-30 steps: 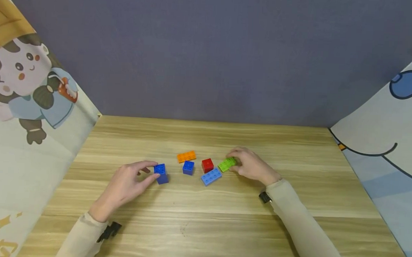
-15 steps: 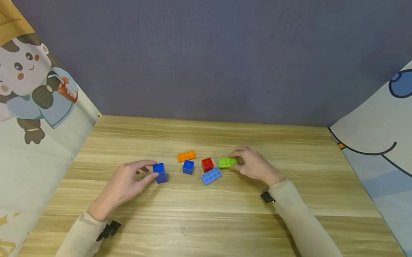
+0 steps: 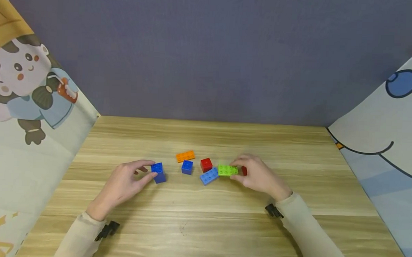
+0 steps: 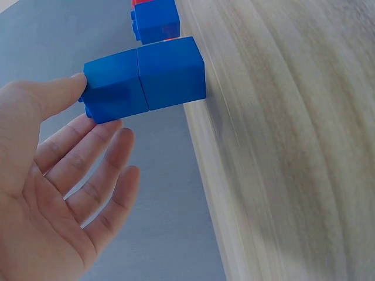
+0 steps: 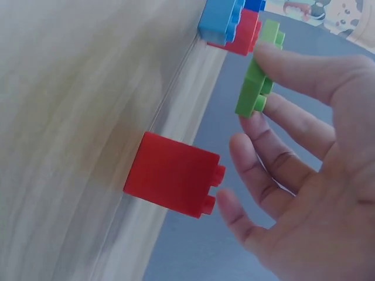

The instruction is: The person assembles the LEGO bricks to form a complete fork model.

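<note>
My left hand [image 3: 120, 188] pinches the top of a stack of two blue bricks [image 3: 158, 173] between thumb and fingers. In the left wrist view the stack [image 4: 143, 79] stands on the wooden table. My right hand [image 3: 259, 175] holds a flat light-green brick [image 3: 227, 170] by its right end, studs up. The right wrist view has this green brick [image 5: 255, 82] raised off the table between thumb and fingers. Below that hand stands a red brick [image 5: 173, 174], mostly hidden by the hand in the head view.
Between the hands lie a flat orange brick [image 3: 185, 156], a small blue brick [image 3: 187, 167], another red brick [image 3: 206, 165] and a light-blue brick [image 3: 209, 176]. A grey-blue wall [image 3: 208, 56] rises behind the table [image 3: 175, 225], with printed panels at both sides.
The green brick has turned from slanted to level and come slightly nearer the person with the right hand. A red brick has come into sight by that hand. The left hand has barely moved.
</note>
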{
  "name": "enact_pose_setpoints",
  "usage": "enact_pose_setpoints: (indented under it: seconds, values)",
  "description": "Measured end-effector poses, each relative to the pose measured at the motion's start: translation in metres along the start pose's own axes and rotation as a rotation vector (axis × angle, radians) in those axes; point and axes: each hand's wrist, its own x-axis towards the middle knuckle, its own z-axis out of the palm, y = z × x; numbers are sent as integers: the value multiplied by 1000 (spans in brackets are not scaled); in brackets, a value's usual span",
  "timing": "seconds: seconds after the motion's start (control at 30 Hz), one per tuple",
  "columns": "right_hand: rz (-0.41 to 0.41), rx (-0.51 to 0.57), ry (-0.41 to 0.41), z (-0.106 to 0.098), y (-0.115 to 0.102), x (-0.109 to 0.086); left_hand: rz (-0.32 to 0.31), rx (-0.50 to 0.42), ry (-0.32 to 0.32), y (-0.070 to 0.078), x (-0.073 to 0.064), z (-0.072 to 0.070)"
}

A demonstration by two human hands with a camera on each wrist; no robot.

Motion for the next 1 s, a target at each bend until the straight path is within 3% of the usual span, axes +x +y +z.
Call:
enact_pose_setpoints:
  seconds: [0.27,0.6,1.0]
  values:
    - [-63,-13,49,4,-13,-9,-6,4,2,-3,0,-3]
    - [-45,19,-35,10,-27,-25,1,17,28,-3,-1,-6]
    - [-71,98,-118,29,-22,-33,36,27,91,7,7,-7]
